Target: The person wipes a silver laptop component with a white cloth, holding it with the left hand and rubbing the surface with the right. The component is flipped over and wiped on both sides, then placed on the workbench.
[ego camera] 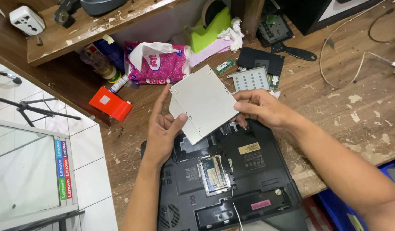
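Note:
A flat silver optical drive [204, 102] is held tilted above an upturned black laptop [249, 171]. My left hand [163, 128] grips the drive's near left corner, thumb on top. On the right edge, my right hand [261, 109] pinches it with fingers wrapped over the side. The laptop lies bottom up on the worn wooden bench [355, 107] with covers off, and a memory module [213, 173] and an empty bay show beneath the drive.
Behind the drive lie a black cover panel [261, 60], a perforated metal bracket [251, 79], a green memory stick [225, 66], a pink tissue pack [159, 64], a green tape dispenser [208, 30] and a red box [111, 103]. White cables [360, 60] trail at right.

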